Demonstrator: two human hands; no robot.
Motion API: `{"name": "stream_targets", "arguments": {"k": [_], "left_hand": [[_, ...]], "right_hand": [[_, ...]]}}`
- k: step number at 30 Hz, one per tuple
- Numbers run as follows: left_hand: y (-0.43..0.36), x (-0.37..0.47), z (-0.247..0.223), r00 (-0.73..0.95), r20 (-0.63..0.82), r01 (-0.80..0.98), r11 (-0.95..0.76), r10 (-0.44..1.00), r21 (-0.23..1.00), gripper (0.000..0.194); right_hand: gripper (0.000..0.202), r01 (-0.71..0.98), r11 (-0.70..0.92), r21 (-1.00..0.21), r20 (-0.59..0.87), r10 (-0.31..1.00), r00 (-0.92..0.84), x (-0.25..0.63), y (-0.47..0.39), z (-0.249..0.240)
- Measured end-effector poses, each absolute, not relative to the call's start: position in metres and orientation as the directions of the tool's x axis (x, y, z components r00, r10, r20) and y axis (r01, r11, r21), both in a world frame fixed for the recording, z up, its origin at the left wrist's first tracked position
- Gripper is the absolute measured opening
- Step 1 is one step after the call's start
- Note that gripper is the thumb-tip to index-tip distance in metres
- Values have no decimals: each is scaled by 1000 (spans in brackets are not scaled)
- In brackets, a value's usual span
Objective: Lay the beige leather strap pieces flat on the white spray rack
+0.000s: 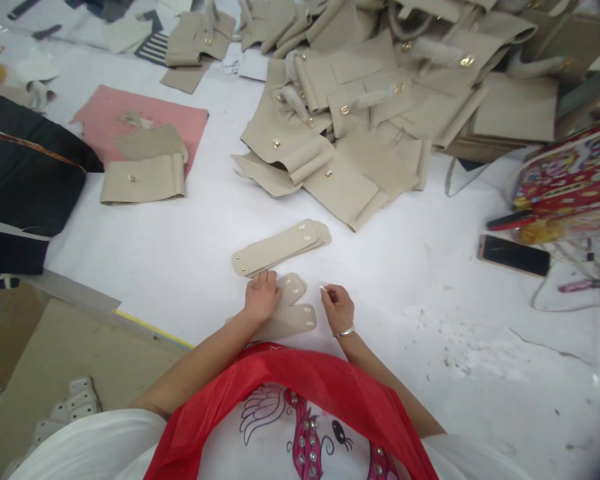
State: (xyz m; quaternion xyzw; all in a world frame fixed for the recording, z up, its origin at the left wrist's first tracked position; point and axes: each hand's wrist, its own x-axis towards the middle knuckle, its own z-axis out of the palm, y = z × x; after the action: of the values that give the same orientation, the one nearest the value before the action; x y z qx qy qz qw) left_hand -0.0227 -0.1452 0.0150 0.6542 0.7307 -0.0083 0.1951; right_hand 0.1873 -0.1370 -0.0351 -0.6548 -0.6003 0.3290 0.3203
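My left hand [263, 295] is closed with curled fingers on a beige strap piece [293, 287], which lies near the table's front edge. Closer to my body, another beige strap piece [290, 321] lies partly beneath my left wrist, with small pale tabs at its right end. My right hand [338, 309], with a bracelet at the wrist, pinches a small white bit [322, 288] just right of those pieces. Beyond my hands, a small stack of rounded beige straps [277, 247] lies at a slant, with small metal studs at its left end.
Beige bag parts with gold fittings [350, 127] are heaped at the back. A folded beige part [144, 179] overlaps a pink sheet [145, 117] at left, near black material [35, 167]. On the right are a phone [514, 255], a red patterned bag [570, 173] and cables.
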Motion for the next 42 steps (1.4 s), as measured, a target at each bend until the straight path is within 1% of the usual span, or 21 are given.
{"name": "stream_targets", "arguments": {"k": [1,2,4,6,7,10,12,20,26,31,34,37,40,42], "left_hand": [[-150,-21,17,-8,-268,969,73,963,236,24],[-156,-18,18,76,-253,965,-7,964,261,25],[-168,-11,17,249,-258,919,-143,934,368,27],[-179,-2,11,343,-289,876,-193,894,441,29],[-183,3,8,345,-312,877,-185,885,443,28],[-189,13,-1,285,-344,913,-145,895,381,25],[-189,17,-4,273,-337,923,-147,901,356,24],[-187,18,0,255,-343,933,-138,904,331,25],[-187,19,2,256,-344,932,-135,903,338,25],[-185,18,4,260,-377,933,-131,889,335,24],[-188,7,4,242,-332,934,-125,912,335,28],[-193,-10,5,93,-269,957,-12,958,290,46],[-194,-22,7,-19,-304,968,94,952,233,63],[-194,-24,11,-36,-337,975,107,941,196,67]], "right_hand": [[21,566,-114,-816,-79,993,86,195,-145,-34],[22,566,-143,-812,-106,990,97,201,-153,-33],[23,580,-160,-798,-138,987,82,208,-170,-32],[22,606,-113,-787,-127,992,20,208,-186,-34],[21,626,-68,-777,-104,994,-21,205,-193,-35],[20,688,61,-723,-28,993,-117,197,-207,-40],[19,710,97,-697,-1,991,-136,193,-211,-43],[17,743,156,-651,27,983,-183,190,-209,-45],[15,764,144,-629,11,984,-176,186,-209,-43],[14,744,76,-663,-10,994,-110,185,-208,-43],[15,711,0,-703,-32,999,-31,191,-206,-42],[18,656,-101,-748,-82,995,59,200,-202,-38],[20,578,-212,-788,-163,977,137,208,-200,-34],[22,510,-290,-810,-237,957,168,209,-199,-33]]}}
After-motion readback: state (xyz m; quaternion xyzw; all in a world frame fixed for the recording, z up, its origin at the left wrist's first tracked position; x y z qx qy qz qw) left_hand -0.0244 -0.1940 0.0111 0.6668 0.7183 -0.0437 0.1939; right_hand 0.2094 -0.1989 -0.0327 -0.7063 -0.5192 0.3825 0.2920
